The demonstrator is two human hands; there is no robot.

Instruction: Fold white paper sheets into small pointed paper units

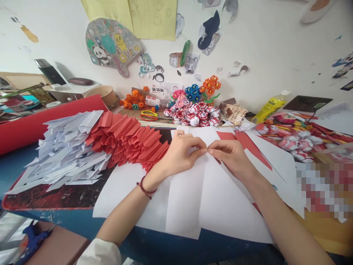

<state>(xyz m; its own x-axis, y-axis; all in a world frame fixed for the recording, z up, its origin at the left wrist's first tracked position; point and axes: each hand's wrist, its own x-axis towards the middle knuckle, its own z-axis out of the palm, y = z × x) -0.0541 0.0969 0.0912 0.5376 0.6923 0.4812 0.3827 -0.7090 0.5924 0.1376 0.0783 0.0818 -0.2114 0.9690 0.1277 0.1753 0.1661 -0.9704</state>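
1. Head view, left hand [183, 149]: thumb and forefinger pressed together at the tips, other fingers loosely bent; the top edge of the white sheet [184, 202] is judged to be pinched there
2. Right hand [234, 156]: thumb and forefinger tips likewise pressed together, just beside the left tips; the same edge seems to be gripped, remaining fingers curled behind
3. White sheet is placed at centre, below both hands, on top of loose white sheets [234, 209] by the near edge of the blue table [154, 243]; a long crease or folded border seems to be shown
4. Done, as judged: folded red pieces [129, 136] and folded white pieces [68, 143] are heaped side by side at left, many of each, on a dark marbled board [60, 198]
5. Left, as judged: current sheet not yet made into a small piece; loose white sheets and red sheets [252, 149] at right lie flat, uncounted
6. Hidden: the pinched bit is mostly covered by fingertips; exact fold cannot be told
7. Cut off or unclear: right forearm is cut by the bottom edge; pixelated patch [325, 187] at far right cannot be read; lower layers of both heaps are covered
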